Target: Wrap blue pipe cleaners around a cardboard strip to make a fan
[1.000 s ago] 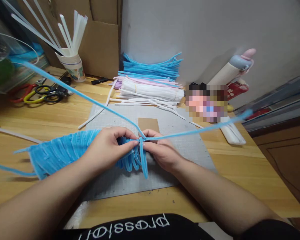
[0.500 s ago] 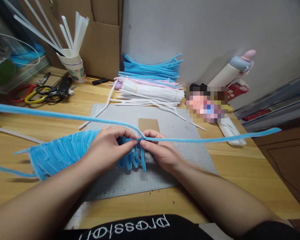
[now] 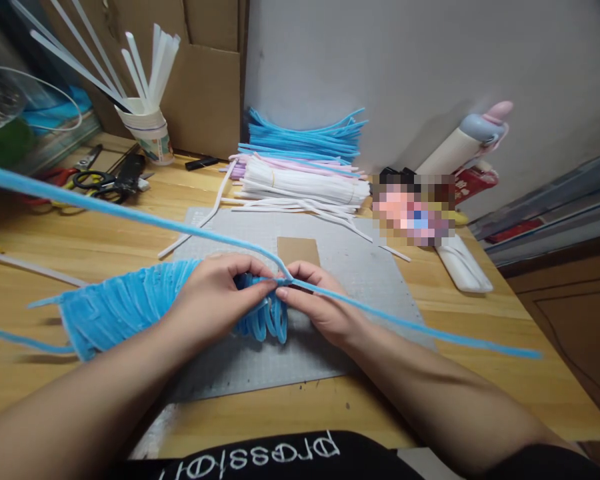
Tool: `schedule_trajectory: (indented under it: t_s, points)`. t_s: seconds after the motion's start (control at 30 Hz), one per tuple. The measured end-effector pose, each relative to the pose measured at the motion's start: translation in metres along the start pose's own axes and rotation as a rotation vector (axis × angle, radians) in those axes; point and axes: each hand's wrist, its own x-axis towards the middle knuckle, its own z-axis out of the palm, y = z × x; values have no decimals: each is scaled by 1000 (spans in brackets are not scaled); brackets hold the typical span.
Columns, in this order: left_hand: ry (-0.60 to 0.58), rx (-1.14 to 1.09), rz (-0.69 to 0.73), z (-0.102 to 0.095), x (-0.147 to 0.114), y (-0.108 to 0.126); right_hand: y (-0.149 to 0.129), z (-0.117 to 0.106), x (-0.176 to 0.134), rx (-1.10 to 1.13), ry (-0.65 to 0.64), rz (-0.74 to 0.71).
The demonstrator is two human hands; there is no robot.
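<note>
A thick roll of looped blue pipe cleaners (image 3: 125,303) lies under my left forearm, with loose ends sticking out at its far left. My left hand (image 3: 220,287) is closed round its right end, thumb and index finger pinching the stems. Against that pinch my right hand (image 3: 320,300) has its thumb and fingers closed at the joint of a long blue pipe cleaner (image 3: 180,230). One arm of this stem runs up to the left past the frame edge; the other slants down right over my right wrist. The exact twist between my fingertips is partly hidden.
A grey cutting mat (image 3: 370,333) lies beneath, with a cardboard piece (image 3: 299,251) on it. Behind are bundles of white pipe cleaners (image 3: 305,183) and blue ones (image 3: 305,137). Scissors (image 3: 93,183) and a cup of sticks (image 3: 147,133) stand left, a bottle (image 3: 450,143) right.
The long pipe cleaner has turned: its left arm rose and its right end dropped across my right wrist. A short end hanging beside the loops is no longer visible. My hands stayed nearly in place.
</note>
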Motion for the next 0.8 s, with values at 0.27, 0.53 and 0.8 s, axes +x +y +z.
schedule_trajectory:
  t_s: [0.27, 0.53, 0.8]
  points:
    - [10, -2, -86, 0, -2, -1, 0, -3, 0, -32, 44, -21]
    - [4, -29, -43, 0, -1, -1, 1, -2, 1, -62, -10, -20]
    - [-52, -98, -269, 3, -3, -2, 4, -6, 2, -97, -43, -7]
